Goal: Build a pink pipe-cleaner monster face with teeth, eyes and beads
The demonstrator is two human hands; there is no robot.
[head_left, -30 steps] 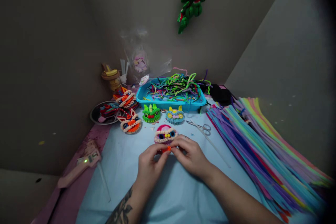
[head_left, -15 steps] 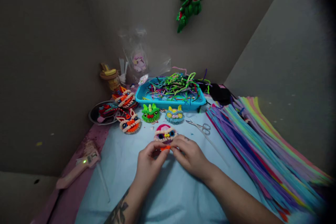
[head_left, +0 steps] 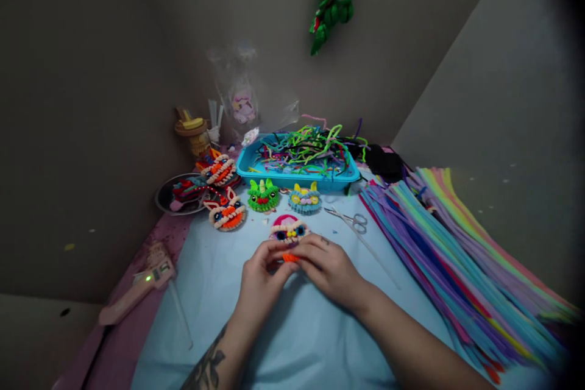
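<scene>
Between the fingertips of both hands is a small bright orange piece of fuzzy pipe cleaner (head_left: 290,258), partly covered by the fingers. My left hand (head_left: 261,275) pinches it from the left, and my right hand (head_left: 333,269) closes on it from the right. Just beyond the fingers lies a pink and cream lion-head figure (head_left: 287,224) with dark blue eyes and a yellow nose; its lower part is hidden behind the hands. Farther back sit a green figure (head_left: 263,196), a blue and yellow figure (head_left: 304,198) and an orange and cream figure (head_left: 227,214).
Scissors (head_left: 360,223) and a thin pale stick (head_left: 372,253) lie to the right, beside bundles of coloured pipe cleaners (head_left: 439,262). A blue tray (head_left: 297,181) of scraps stands behind. At left are a lit pink glue gun (head_left: 137,292) and a bowl (head_left: 161,202).
The fingers have shifted slightly around the orange piece, and more of it shows between them. The view has moved a little; the figures on the table stay put.
</scene>
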